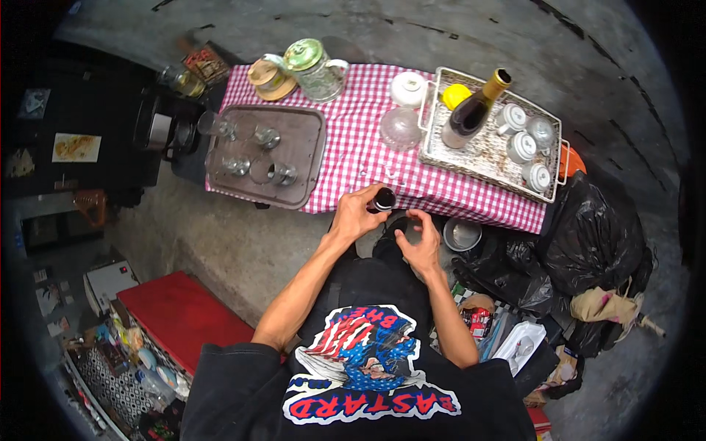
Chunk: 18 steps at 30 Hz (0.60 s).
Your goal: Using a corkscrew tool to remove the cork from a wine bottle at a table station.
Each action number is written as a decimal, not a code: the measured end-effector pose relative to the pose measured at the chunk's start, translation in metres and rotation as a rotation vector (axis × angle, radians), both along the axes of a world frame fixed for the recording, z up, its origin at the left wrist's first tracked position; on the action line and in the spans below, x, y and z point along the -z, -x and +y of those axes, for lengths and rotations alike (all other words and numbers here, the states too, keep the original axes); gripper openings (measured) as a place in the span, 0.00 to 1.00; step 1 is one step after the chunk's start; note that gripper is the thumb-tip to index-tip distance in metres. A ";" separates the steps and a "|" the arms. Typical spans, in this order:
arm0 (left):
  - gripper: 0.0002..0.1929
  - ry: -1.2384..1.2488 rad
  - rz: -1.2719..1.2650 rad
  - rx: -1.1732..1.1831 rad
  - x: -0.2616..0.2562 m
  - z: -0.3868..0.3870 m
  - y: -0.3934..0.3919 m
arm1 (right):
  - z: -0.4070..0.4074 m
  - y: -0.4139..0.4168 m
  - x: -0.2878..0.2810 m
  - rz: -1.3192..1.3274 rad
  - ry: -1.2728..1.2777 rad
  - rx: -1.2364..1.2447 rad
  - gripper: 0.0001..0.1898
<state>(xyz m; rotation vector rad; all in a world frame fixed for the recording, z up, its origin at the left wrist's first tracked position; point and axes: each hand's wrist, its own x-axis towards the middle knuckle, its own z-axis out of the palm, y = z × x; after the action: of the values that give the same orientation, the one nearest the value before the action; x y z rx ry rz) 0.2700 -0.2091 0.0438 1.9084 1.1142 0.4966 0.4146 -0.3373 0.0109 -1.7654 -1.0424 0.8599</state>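
My left hand grips a small, dark-looking cup or glass at the front edge of the table. Its round mouth faces up, and I cannot tell whether dark liquid is inside. To the right of it, my right hand is apart from the cup, with thumb and fingers spread and nothing in them. Beyond both hands, a red-and-white checkered cloth covers the table. An upturned clear glass bowl and a white bowl rest on the cloth ahead.
A brown tray holds several stemmed glasses. Behind it stands a green lidded mug. A woven tray carries a dark bottle, lidded cups and a yellow object. Black plastic bags sit right; a metal bowl is below the table edge.
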 end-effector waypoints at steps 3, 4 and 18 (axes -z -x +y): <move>0.31 -0.037 -0.001 -0.025 -0.010 -0.006 0.015 | 0.015 0.008 -0.001 -0.026 -0.034 -0.075 0.29; 0.31 -0.028 0.002 -0.026 -0.016 -0.007 0.020 | 0.020 0.011 -0.002 -0.072 -0.075 -0.112 0.30; 0.30 0.020 -0.056 0.083 -0.064 0.058 0.110 | 0.092 0.125 -0.021 -0.209 -0.268 0.012 0.31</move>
<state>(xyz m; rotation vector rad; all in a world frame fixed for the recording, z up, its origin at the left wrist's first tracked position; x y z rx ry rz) 0.1598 -0.1511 0.1082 1.9035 0.9956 0.4880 0.2892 -0.2455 0.0320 -1.6542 -1.2202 0.5075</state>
